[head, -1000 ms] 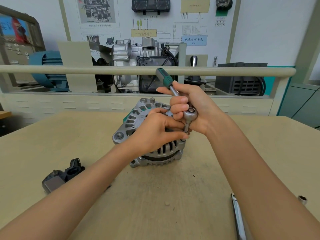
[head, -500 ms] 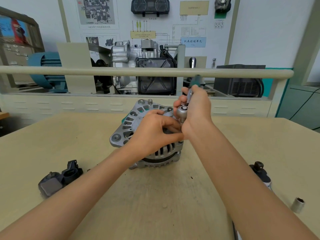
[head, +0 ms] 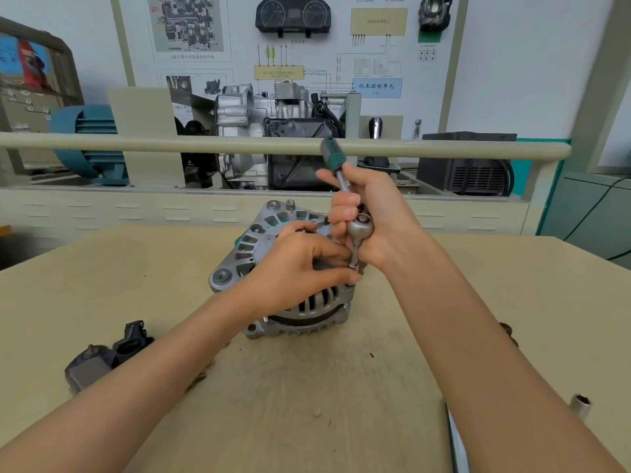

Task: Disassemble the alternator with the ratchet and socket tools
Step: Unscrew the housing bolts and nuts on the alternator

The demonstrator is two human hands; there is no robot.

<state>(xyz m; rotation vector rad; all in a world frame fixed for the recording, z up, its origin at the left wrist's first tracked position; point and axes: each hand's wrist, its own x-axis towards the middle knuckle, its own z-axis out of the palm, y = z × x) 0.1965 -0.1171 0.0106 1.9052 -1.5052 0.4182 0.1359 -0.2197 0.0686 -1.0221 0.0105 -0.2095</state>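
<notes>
Alternator (head: 273, 254) near the worktop's (head: 136, 285) far edge; left hand (head: 293, 264) pinches the socket (head: 354, 259) on it, right hand (head: 372, 213) grips the ratchet (head: 358, 227), handle pointing away.

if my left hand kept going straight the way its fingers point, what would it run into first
Most likely the socket shaft below the ratchet. The left hand rests on the alternator, fingers pointing right, their tips already at that shaft, with the right hand just behind. Depth is unclear.
</notes>
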